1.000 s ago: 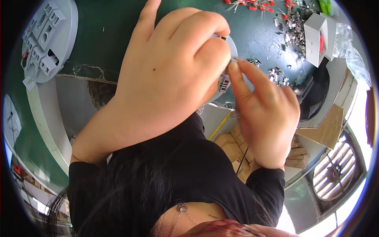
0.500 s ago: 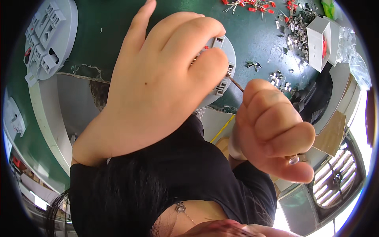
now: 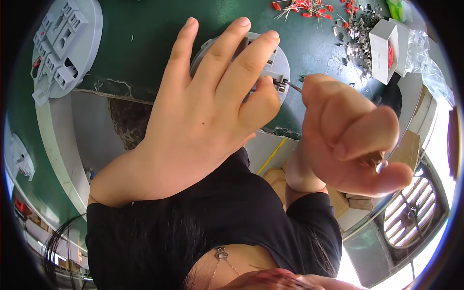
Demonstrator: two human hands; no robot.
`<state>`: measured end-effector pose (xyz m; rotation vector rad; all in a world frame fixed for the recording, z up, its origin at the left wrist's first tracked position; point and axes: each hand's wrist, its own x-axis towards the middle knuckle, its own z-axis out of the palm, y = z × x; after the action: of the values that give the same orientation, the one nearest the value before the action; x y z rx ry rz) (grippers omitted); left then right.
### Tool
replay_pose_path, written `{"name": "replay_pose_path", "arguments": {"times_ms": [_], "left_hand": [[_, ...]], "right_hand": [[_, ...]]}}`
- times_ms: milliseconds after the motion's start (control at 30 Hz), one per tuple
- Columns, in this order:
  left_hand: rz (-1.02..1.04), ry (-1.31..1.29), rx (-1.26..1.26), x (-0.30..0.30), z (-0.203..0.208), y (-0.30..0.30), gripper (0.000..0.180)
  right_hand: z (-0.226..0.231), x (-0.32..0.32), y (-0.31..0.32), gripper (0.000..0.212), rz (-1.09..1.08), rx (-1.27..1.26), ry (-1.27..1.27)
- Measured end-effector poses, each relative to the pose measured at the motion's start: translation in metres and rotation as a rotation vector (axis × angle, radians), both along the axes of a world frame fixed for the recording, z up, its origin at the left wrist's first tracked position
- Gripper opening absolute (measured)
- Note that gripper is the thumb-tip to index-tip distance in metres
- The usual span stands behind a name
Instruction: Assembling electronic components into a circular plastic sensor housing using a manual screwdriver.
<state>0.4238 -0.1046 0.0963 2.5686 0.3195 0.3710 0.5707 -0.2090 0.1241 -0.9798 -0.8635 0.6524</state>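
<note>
A round grey plastic base (image 3: 283, 57) with moulded slots lies on the green table, largely covered by my left hand (image 3: 212, 96). That hand's fingers are spread and stretched over the base. Its thumb is bent near a slotted block at the base's right side. My right hand (image 3: 350, 130) is closed round a screwdriver (image 3: 294, 87); its thin dark shaft meets that block, and a clear end shows at the bottom of the fist. Most of the handle is hidden by the fingers.
Another grey base (image 3: 92, 48) sits at the upper left. Red LEDs (image 3: 309, 6) with wire legs and a heap of small metal clips (image 3: 360, 41) lie at the far right, beside a white box (image 3: 384, 55) with red parts. The table's near edge (image 3: 116, 94) is chipped.
My left fingers have straightened and spread from a curled pose. My right hand has shifted slightly right and turned, with the screwdriver tip still at the base.
</note>
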Motion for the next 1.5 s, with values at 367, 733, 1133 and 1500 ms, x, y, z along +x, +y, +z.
{"name": "replay_pose_path", "arguments": {"times_ms": [367, 733, 1133, 1500], "left_hand": [[-0.1, -0.162, -0.384, -0.007, 0.002, 0.018, 0.096], [0.079, -0.129, -2.583, -0.02, 0.004, 0.009, 0.123], [0.881, -0.15, 0.014, -0.16, 0.014, 0.164, 0.094], [1.429, 0.478, 0.211, -0.386, 0.003, 0.147, 0.081]], "right_hand": [[0.044, 0.003, -0.001, 0.044, -0.09, 0.29, 0.073], [0.031, -0.001, -0.034, 0.038, -0.154, 0.159, 0.257], [0.0, 0.021, -0.033, 0.043, -0.04, 0.08, 0.419], [0.021, 0.031, -0.047, 0.054, -0.2, -0.089, 0.021]]}}
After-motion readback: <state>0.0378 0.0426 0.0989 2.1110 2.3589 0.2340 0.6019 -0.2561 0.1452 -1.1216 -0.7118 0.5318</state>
